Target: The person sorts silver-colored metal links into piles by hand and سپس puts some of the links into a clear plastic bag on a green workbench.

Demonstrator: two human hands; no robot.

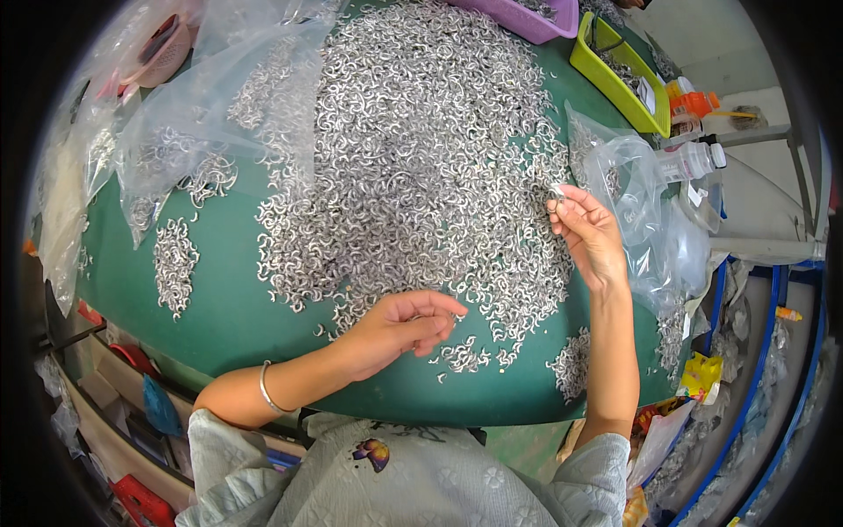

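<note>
Small silvery crescent-shaped metal-looking pieces (421, 158): loose, jumbled, overlapping in one broad heap, ragged near edge. Smaller separate clusters (176, 268) far left and lower right. At least one piece pinched in right hand (595, 239).

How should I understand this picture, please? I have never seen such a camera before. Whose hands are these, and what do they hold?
There is no machine here: these are one person's bare hands. The camera sits on that person's head and looks down; its wide lens bends straight edges.

On the green table lies a large heap of small silvery curved pieces. Clear plastic bags lie at both sides, and a purple tray and a yellow-green basket stand at the far right.

The right hand seems to pinch something small at its fingertips. The left hand is at the heap's near edge; I cannot tell whether it holds anything.
</note>
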